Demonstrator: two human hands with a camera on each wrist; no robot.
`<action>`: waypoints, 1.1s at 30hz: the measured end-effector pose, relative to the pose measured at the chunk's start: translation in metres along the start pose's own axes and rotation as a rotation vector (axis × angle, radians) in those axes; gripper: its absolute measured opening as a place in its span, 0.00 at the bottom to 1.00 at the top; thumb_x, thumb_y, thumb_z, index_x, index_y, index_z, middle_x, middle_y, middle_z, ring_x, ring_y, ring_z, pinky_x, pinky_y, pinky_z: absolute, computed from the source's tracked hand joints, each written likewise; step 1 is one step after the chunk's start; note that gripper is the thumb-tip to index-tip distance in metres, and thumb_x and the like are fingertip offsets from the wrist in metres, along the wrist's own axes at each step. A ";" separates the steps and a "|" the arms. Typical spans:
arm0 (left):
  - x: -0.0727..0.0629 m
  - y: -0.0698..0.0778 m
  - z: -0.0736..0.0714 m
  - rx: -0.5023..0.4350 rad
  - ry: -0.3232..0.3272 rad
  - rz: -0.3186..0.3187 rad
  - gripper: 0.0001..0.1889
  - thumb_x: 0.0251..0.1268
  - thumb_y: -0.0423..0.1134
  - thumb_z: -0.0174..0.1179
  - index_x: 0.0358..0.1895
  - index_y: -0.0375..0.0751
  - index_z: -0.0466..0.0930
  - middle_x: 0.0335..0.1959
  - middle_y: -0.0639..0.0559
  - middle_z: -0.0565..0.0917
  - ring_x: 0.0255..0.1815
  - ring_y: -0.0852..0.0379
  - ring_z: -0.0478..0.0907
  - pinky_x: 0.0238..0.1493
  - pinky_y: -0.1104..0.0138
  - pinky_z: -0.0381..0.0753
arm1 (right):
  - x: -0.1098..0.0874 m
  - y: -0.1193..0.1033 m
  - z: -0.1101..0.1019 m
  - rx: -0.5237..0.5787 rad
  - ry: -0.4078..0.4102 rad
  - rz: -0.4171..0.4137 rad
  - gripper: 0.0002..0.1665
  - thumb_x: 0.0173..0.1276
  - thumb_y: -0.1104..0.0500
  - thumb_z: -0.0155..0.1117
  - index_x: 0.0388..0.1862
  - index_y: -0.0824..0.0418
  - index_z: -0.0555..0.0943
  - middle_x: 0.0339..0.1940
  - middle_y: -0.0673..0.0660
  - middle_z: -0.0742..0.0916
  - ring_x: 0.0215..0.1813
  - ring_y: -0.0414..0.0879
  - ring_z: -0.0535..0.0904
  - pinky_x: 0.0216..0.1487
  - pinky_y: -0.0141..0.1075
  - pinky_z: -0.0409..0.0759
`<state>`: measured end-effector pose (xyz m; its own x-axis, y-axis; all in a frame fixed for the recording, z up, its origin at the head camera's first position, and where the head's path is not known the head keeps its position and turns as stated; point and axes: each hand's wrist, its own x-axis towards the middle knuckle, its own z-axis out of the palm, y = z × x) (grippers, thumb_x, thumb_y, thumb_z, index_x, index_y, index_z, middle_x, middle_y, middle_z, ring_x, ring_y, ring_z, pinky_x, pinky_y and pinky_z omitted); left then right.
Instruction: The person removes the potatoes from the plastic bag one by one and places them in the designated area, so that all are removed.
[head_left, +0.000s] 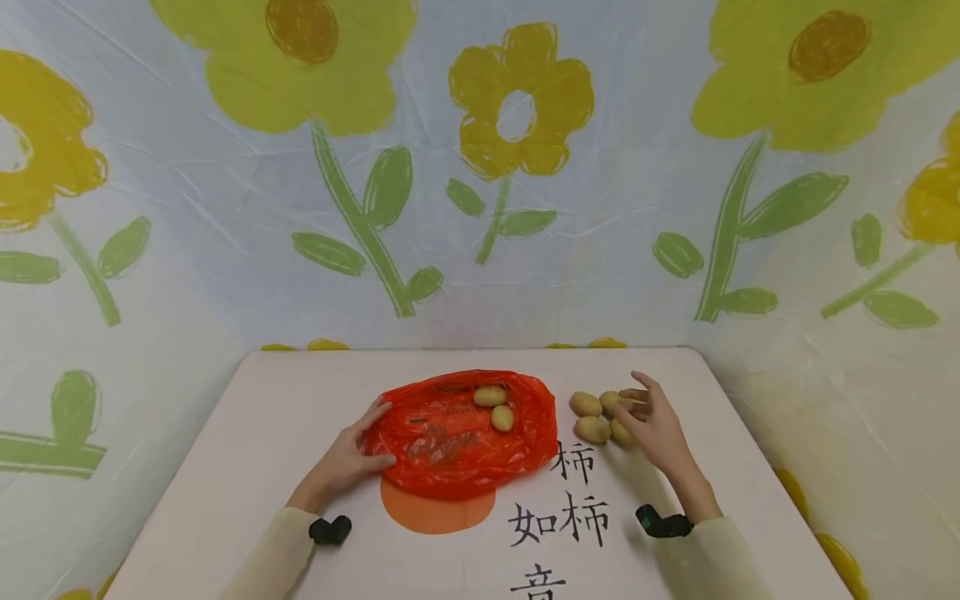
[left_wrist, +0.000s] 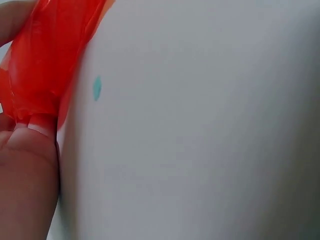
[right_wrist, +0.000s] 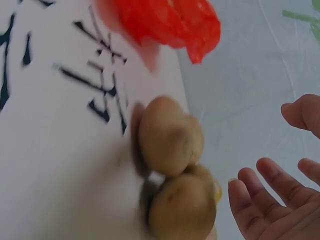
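Note:
A red plastic bag [head_left: 450, 458] lies spread on the table, its edge bunched up around it. Two small potatoes [head_left: 490, 396] rest uncovered on the red plastic, toward its back right. My left hand [head_left: 347, 457] holds the bag's left edge, and in the left wrist view the red film [left_wrist: 50, 65] lies between thumb and fingers; some fingertips are hidden by it. To the right of the bag, several potatoes [head_left: 592, 429] sit in a cluster. Just above them is my right hand [head_left: 662, 433], its fingers spread and apart from the potatoes [right_wrist: 165, 135] in the right wrist view.
The pale table [head_left: 225, 500] carries black printed characters [head_left: 583, 518] and an orange printed shape [head_left: 438, 512] by the bag's front edge. A flower-printed cloth [head_left: 600, 275] hangs behind the table and along both sides. Each wrist wears a black band [head_left: 663, 523].

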<state>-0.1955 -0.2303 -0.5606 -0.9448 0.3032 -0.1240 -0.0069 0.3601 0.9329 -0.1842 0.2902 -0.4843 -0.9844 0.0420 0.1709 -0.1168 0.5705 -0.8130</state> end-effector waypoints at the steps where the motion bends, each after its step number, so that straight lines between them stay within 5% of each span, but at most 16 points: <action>1: 0.001 0.000 0.001 -0.002 0.006 0.010 0.49 0.59 0.44 0.75 0.82 0.55 0.57 0.87 0.56 0.45 0.87 0.43 0.36 0.81 0.41 0.52 | 0.002 -0.003 0.002 0.006 -0.001 -0.001 0.42 0.75 0.57 0.66 0.81 0.62 0.58 0.61 0.70 0.83 0.57 0.62 0.83 0.51 0.24 0.78; 10: 0.003 0.009 0.002 0.030 0.091 0.090 0.46 0.64 0.40 0.72 0.83 0.54 0.56 0.84 0.49 0.57 0.84 0.40 0.51 0.77 0.48 0.63 | 0.014 -0.030 0.022 0.043 -0.040 0.000 0.41 0.75 0.54 0.66 0.81 0.58 0.59 0.64 0.69 0.82 0.60 0.62 0.83 0.62 0.58 0.82; 15: 0.006 0.016 0.003 0.031 0.066 0.034 0.46 0.62 0.40 0.73 0.81 0.55 0.58 0.82 0.45 0.58 0.79 0.35 0.59 0.70 0.43 0.74 | 0.012 -0.044 0.040 0.132 -0.108 -0.048 0.40 0.74 0.56 0.67 0.80 0.59 0.61 0.63 0.68 0.82 0.59 0.61 0.83 0.63 0.56 0.82; 23: 0.012 0.014 -0.003 0.085 -0.005 -0.008 0.49 0.59 0.44 0.75 0.82 0.51 0.57 0.86 0.47 0.45 0.84 0.35 0.43 0.74 0.39 0.68 | 0.016 -0.077 0.063 0.175 -0.194 -0.095 0.39 0.73 0.56 0.68 0.79 0.56 0.63 0.63 0.67 0.82 0.59 0.59 0.82 0.63 0.58 0.81; 33: 0.009 0.009 -0.001 0.125 -0.019 -0.030 0.45 0.59 0.48 0.74 0.80 0.50 0.62 0.85 0.48 0.49 0.84 0.35 0.45 0.75 0.38 0.66 | 0.022 -0.105 0.082 0.096 -0.380 -0.121 0.38 0.73 0.54 0.68 0.78 0.54 0.65 0.67 0.64 0.80 0.61 0.59 0.82 0.61 0.51 0.84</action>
<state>-0.2047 -0.2255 -0.5525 -0.9384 0.3069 -0.1589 0.0068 0.4762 0.8793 -0.2049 0.1644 -0.4410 -0.9391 -0.3374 0.0652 -0.2289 0.4726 -0.8510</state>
